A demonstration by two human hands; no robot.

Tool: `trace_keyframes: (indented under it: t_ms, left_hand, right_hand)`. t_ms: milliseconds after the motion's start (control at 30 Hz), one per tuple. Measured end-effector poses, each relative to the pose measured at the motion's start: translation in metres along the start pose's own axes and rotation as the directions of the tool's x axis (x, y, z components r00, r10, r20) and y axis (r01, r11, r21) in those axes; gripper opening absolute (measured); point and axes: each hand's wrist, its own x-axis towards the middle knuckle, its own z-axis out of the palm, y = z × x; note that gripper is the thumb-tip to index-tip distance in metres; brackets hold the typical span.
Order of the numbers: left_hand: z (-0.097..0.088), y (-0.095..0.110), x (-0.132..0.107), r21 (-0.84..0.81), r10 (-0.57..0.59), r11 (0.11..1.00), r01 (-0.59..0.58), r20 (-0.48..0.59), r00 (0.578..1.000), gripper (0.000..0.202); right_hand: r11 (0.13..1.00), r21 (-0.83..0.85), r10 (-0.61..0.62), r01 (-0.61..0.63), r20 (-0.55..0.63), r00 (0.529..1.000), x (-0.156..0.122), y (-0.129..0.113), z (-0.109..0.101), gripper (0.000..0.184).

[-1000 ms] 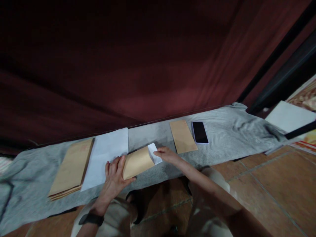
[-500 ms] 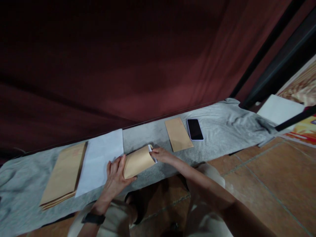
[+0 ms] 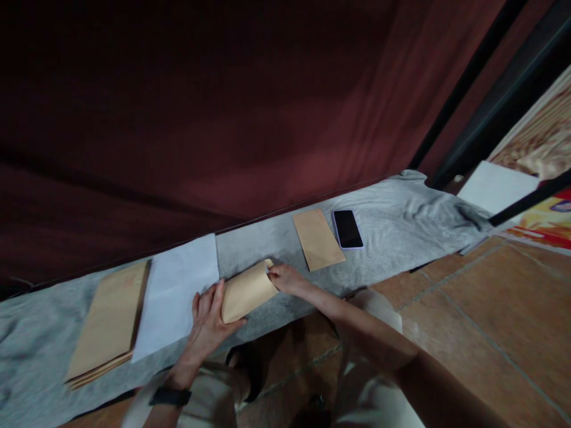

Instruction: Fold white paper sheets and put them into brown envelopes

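A tan paper envelope (image 3: 250, 290) lies at the middle of the cloth-covered bench, its mouth gaping on the right. My left hand (image 3: 209, 318) grips its left end, fingers along the far edge and thumb along the near one. At the mouth is my right hand (image 3: 285, 279), its bent fingers pressed together and partly inside. They pinch a folded white paper, of which only a sliver shows; the envelope hides the rest. Left of my left hand lies a stack of white sheets (image 3: 178, 291). Another tan envelope (image 3: 319, 239) lies flat to the right, beyond my right hand.
A thick stack of tan envelopes (image 3: 109, 318) sits on the left of the grey cloth (image 3: 392, 220). A phone (image 3: 348, 229) lies right of the single envelope. Behind the bench hangs a dark red curtain (image 3: 267, 131); black poles (image 3: 464, 89) stand at the right.
The white paper has slid deeper into the envelope, pushed leftward by my right hand. My left hand keeps its hold. The whole view has shifted slightly.
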Motion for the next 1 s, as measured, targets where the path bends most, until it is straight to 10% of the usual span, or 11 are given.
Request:
trace_keyframes:
  t_ms: [467,567,867,1000]
  left_hand:
    - [0.002,0.002,-0.001,0.022,0.038,0.999,-0.036,-0.085,0.996,0.11]
    - [-0.002,0.004,0.004,0.036,0.07,0.997,-0.066,-0.095,0.993,0.109]
    - [-0.016,0.014,0.027,0.023,0.124,0.992,-0.122,-0.075,0.99,0.102]
    - [-0.014,0.036,0.02,-0.155,-0.092,0.985,0.07,-0.14,0.986,0.096]
  right_hand:
    - [0.997,0.06,0.07,-0.052,-0.379,0.923,-0.006,0.008,0.014,0.027]
    - [0.947,0.314,0.169,-0.065,-0.316,0.933,0.0,0.012,0.014,0.045]
    - [0.779,0.62,0.243,-0.098,-0.155,0.958,0.018,0.027,0.01,0.005]
    - [0.711,0.7,0.272,-0.063,-0.191,0.943,0.017,0.031,0.01,0.012]
